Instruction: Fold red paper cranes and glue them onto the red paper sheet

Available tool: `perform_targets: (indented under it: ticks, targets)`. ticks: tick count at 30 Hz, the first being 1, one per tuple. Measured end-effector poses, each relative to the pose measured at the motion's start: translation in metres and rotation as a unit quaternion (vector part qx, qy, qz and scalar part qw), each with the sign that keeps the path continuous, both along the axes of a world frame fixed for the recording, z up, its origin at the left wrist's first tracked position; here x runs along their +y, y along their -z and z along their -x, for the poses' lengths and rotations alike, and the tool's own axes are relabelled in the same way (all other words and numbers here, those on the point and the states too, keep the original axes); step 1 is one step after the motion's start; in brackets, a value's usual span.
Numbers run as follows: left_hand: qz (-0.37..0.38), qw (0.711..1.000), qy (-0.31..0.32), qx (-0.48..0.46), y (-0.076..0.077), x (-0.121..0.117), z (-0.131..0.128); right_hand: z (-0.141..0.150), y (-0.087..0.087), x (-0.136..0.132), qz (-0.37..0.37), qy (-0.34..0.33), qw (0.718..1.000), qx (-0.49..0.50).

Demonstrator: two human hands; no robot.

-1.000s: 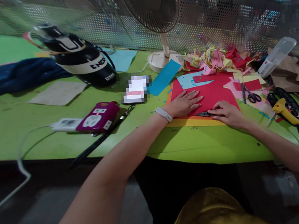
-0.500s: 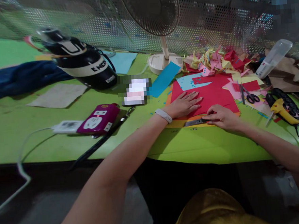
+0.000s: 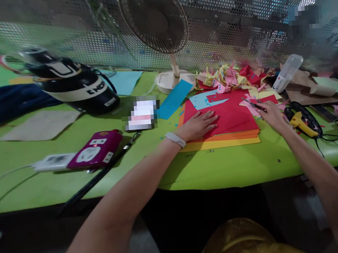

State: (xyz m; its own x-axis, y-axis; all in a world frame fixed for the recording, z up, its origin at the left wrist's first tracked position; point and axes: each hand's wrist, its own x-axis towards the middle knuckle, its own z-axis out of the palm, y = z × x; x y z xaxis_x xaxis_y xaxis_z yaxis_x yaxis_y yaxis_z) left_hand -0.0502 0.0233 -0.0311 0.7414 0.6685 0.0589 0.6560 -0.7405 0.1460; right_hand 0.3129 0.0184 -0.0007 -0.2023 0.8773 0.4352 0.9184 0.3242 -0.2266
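My left hand (image 3: pixel 199 125), with a pale band at the wrist, lies flat with fingers spread on a red paper sheet (image 3: pixel 232 118). Orange and yellow sheets (image 3: pixel 225 142) show beneath the red one along the near edge. Over the scraps to the right of the stack, my right hand (image 3: pixel 271 115) is closed on a slim, dark craft knife (image 3: pixel 252 104), whose grey tip points up and left. The scissors lying there earlier are hidden or cannot be told apart around this hand. A light blue piece (image 3: pixel 206 99) with small blue bits rests on the red sheet.
Folded paper pieces (image 3: pixel 232 77) lie heaped behind the stack. A fan (image 3: pixel 175 80) stands at the mesh wall. A yellow glue gun (image 3: pixel 305 126) is at right. To the left are a phone (image 3: pixel 140 115), a purple power adapter (image 3: pixel 93 149) and a black bottle (image 3: pixel 80 94).
My right hand has moved from the stack's near edge up and right to the scraps, carrying the craft knife. My left hand stays flat on the red sheet. The view has shifted right.
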Motion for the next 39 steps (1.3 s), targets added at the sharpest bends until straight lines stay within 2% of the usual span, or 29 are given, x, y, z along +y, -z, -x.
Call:
perform_targets:
  ticks: [3, 6, 10, 15, 25, 29, 31, 35, 37, 39]
  targets:
    - [0.001, 1.000, -0.007, 0.004, 0.001, 0.001, 0.000, -0.002, 0.002, 0.005, -0.008, 0.056, 0.997, -0.048]
    - [0.000, 1.000, -0.008, 0.001, 0.002, 0.002, -0.001, 0.020, -0.001, 0.000, -0.011, 0.056, 0.995, -0.079]
    - [0.004, 1.000, -0.005, -0.015, 0.003, 0.001, 0.000, 0.059, -0.005, -0.002, 0.089, 0.088, 0.989, -0.080]
    - [0.015, 0.999, -0.010, -0.039, 0.005, 0.001, 0.001, 0.073, 0.001, 0.004, 0.139, 0.089, 0.986, -0.005]
    - [0.038, 0.996, -0.005, -0.084, 0.007, 0.001, 0.006, 0.072, 0.006, 0.004, 0.101, 0.059, 0.977, 0.177]
    - [0.045, 0.995, 0.001, -0.092, 0.006, 0.003, 0.011, 0.073, 0.003, 0.001, 0.114, -0.026, 0.951, 0.285]
    - [0.042, 0.994, -0.003, -0.103, 0.003, 0.002, 0.012, 0.073, 0.000, -0.002, 0.119, -0.075, 0.944, 0.297]
    - [0.043, 0.992, -0.010, -0.122, -0.015, -0.013, 0.007, 0.079, -0.006, -0.012, 0.141, -0.070, 0.934, 0.320]
    - [0.044, 0.991, -0.011, -0.123, -0.024, -0.024, 0.001, 0.085, -0.010, -0.018, 0.190, -0.063, 0.900, 0.388]
    - [0.030, 0.992, 0.002, -0.124, -0.028, -0.032, -0.006, 0.091, -0.013, -0.025, 0.250, -0.083, 0.849, 0.458]
